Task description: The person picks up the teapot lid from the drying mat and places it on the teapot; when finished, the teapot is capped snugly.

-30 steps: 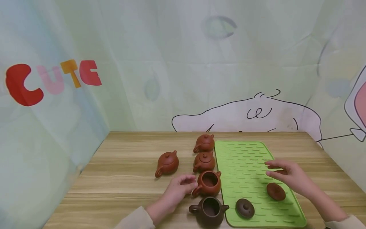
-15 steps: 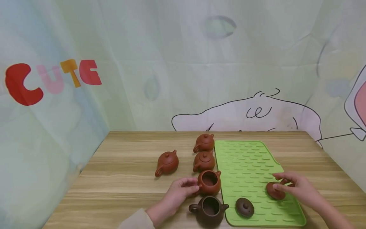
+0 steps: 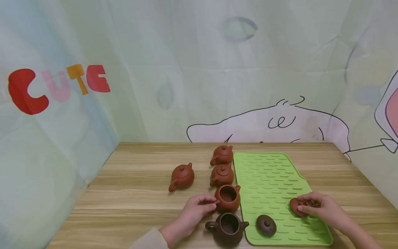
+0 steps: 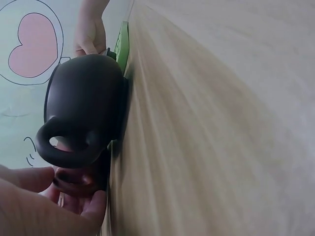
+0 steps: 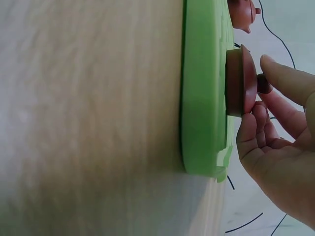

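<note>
An open reddish-brown teapot (image 3: 228,198) stands lidless on the table at the mat's left edge. My left hand (image 3: 194,211) pinches its handle (image 4: 74,180) between thumb and fingers. Nearer to me sits a lidless dark brown teapot (image 3: 229,229), its handle (image 4: 64,152) large in the left wrist view. On the right, my right hand (image 3: 326,209) has thumb and fingers around the knob (image 5: 264,83) of a reddish-brown teapot lid (image 3: 297,207), which rests on the green mat (image 3: 264,180). A dark brown lid (image 3: 266,226) lies on the mat's near part.
Two lidded reddish teapots, a far one (image 3: 223,155) and a nearer one (image 3: 222,175), line the mat's left edge. Another lidded teapot (image 3: 182,176) stands farther left on the wooden table (image 3: 133,193). A printed cloth (image 3: 155,69) hangs behind.
My right hand has come down and toward me onto the reddish lid, and its fingers have closed at the knob. My left hand has moved slightly right and taken the open reddish teapot's handle.
</note>
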A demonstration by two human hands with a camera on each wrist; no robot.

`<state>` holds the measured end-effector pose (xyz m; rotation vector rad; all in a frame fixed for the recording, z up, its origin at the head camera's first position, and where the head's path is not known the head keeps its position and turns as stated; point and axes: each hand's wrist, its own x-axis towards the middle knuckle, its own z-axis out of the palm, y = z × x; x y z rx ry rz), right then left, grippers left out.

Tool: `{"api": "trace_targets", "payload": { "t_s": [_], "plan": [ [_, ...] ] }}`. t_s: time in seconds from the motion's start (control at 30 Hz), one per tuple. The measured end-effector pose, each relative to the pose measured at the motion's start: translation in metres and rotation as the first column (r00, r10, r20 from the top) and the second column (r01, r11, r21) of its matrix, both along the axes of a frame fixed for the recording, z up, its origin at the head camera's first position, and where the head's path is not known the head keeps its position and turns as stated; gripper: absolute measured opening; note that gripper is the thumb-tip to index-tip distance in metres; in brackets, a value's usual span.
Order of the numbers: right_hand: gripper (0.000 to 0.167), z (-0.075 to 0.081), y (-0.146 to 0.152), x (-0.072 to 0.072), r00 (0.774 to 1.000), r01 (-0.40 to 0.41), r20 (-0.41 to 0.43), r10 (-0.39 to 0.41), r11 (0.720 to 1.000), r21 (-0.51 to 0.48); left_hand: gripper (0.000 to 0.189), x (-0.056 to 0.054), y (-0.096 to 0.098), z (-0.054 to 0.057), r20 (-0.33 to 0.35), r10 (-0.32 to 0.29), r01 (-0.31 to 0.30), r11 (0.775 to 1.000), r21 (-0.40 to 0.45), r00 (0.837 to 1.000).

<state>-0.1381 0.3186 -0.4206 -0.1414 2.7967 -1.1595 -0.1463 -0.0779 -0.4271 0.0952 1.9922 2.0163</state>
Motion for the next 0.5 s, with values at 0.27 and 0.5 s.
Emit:
{"api": "trace_targets", "payload": {
  "t_s": [0.27, 0.5],
  "plan": [
    [0.031, -0.0011, 0.0002, 0.0015, 1.000, 0.013, -0.003, -0.013, 1.000, -0.019, 0.024, -0.0013, -0.0001, -0.0022, 0.022, 0.004, -0.004, 1.000, 0.004, 1.000],
    [0.030, -0.0007, 0.0002, 0.0018, 1.000, 0.014, 0.010, -0.014, 1.000, 0.001, 0.025, -0.0009, -0.0007, -0.0029, 0.022, 0.002, -0.003, 1.000, 0.015, 1.000]
  ]
}}
